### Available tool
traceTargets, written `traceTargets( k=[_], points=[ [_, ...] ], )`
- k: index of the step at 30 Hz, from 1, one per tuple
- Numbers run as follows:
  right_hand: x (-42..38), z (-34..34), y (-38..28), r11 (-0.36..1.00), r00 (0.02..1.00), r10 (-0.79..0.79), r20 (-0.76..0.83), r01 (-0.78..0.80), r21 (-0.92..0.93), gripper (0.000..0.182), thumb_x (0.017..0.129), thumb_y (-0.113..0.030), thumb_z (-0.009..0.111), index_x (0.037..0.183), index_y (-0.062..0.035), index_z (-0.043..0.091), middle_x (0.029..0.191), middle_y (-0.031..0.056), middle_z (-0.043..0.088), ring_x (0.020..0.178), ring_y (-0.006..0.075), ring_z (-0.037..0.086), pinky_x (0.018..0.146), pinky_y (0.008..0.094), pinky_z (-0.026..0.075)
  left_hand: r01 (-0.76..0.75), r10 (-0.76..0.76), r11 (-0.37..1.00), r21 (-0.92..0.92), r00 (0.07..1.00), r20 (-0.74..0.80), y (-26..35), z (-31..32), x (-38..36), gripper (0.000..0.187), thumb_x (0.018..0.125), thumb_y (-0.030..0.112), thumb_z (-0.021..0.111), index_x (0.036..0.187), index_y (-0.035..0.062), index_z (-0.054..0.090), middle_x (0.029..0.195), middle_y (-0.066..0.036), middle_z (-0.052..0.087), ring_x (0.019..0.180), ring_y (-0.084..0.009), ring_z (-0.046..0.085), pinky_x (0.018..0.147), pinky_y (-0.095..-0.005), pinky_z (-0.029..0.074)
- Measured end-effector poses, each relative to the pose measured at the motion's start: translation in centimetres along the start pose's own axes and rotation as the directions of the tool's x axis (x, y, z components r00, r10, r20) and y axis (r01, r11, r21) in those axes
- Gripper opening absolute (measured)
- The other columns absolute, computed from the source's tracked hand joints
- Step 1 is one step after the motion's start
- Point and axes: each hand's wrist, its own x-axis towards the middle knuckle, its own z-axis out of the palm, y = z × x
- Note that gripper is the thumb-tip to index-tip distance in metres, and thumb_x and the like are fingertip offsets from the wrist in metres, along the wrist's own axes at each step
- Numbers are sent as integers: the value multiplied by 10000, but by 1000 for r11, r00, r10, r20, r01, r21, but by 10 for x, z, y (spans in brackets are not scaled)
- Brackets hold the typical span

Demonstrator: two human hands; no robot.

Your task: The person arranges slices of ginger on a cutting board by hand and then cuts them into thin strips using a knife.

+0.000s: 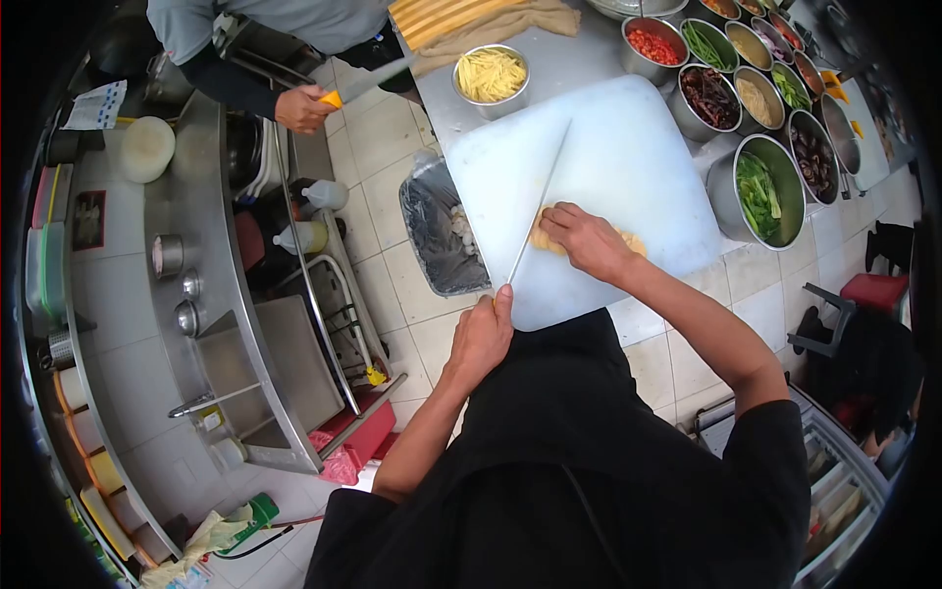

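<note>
My left hand (pixel 483 336) is closed round the handle of a long knife (pixel 547 184), whose blade points away across the white cutting board (pixel 628 128). Beside the blade, my right hand (pixel 592 243) presses its bent fingers down on pale yellow-brown food (pixel 635 243), of a kind I cannot make out. Part of that food lies hidden under the fingers. Beyond the board's far left corner stands a metal bowl of yellow shreds (pixel 492 76).
Several metal bowls, one with green leaves (pixel 758 196) and one with chopped red pieces (pixel 655 45), line the right. A lined bin (pixel 432 231) stands left of the board. Another person's hand (pixel 304 109) holds a yellow-handled knife (pixel 368 80). A steel sink counter (pixel 231 294) runs along the left.
</note>
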Motion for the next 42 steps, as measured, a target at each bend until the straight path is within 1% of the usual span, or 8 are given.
traceTargets(
  k=[2, 6, 11, 23, 27, 31, 37, 42],
  points=[
    [0, 0, 1, 997, 998, -56, -21, 55, -52, 418, 752, 60, 539, 1163, 18, 604, 1220, 111, 592, 1158, 273, 535, 941, 359, 504, 9, -9, 1000, 9, 999, 35, -3, -2, -9, 606, 1031, 460, 334, 942, -84, 586, 848, -378, 619, 875, -564, 586, 810, -584, 451],
    [-2, 0, -1, 994, 995, -77, -66, 71, -81, 431, 748, 66, 539, 1173, 19, 591, 1214, 110, 585, 1150, 275, 536, 943, 359, 503, 60, -63, 997, 55, 996, 68, -13, -3, -22, 603, 1030, 453, 336, 936, -88, 586, 841, -378, 618, 874, -562, 587, 812, -587, 446],
    [-2, 1, -1, 999, 1000, -8, -26, 9, 43, 454, 725, 103, 558, 1166, -1, 586, 1205, 118, 577, 1159, 311, 541, 929, 388, 507, -87, 87, 996, 1, 996, -37, -13, 16, 15, 613, 1037, 442, 333, 902, -90, 606, 835, -372, 600, 896, -564, 560, 797, -559, 439],
    [-1, 2, 2, 998, 998, -34, -55, 36, 47, 474, 715, 100, 569, 1178, -4, 583, 1182, 116, 583, 1150, 310, 543, 910, 384, 517, 28, -29, 999, 45, 999, 23, -5, 5, -13, 622, 1022, 445, 359, 897, -108, 616, 874, -409, 602, 910, -566, 581, 832, -593, 449],
    [-2, 5, 2, 999, 998, -24, -49, 26, 43, 470, 715, 95, 578, 1175, -3, 586, 1184, 116, 584, 1160, 308, 541, 909, 383, 518, -70, 72, 997, 35, 996, -48, 2, 19, 27, 621, 1020, 447, 366, 907, -111, 614, 878, -406, 605, 892, -567, 585, 825, -587, 457],
    [-2, 1, 4, 999, 997, -44, -63, 45, 20, 430, 732, 81, 562, 1153, 4, 595, 1177, 111, 587, 1146, 295, 547, 903, 375, 521, 4, -3, 999, 39, 1000, -21, 38, -4, 33, 630, 1031, 436, 347, 841, -102, 614, 839, -379, 603, 896, -564, 569, 810, -565, 439],
    [-1, 1, 1, 999, 996, -45, -73, 47, 26, 411, 743, 77, 540, 1144, 11, 600, 1175, 103, 589, 1136, 281, 547, 897, 369, 523, 49, -52, 995, 92, 998, 32, 1, -5, -21, 614, 1021, 441, 362, 909, -111, 604, 838, -406, 604, 869, -570, 586, 817, -588, 457],
    [0, 0, -1, 998, 999, -18, -44, 21, 56, 454, 719, 99, 575, 1162, 1, 605, 1204, 119, 593, 1186, 311, 538, 932, 381, 512, -17, 18, 999, 48, 1000, -16, -5, 19, 12, 619, 1022, 442, 355, 907, -113, 603, 846, -400, 606, 866, -578, 580, 809, -590, 457]
  ],
)
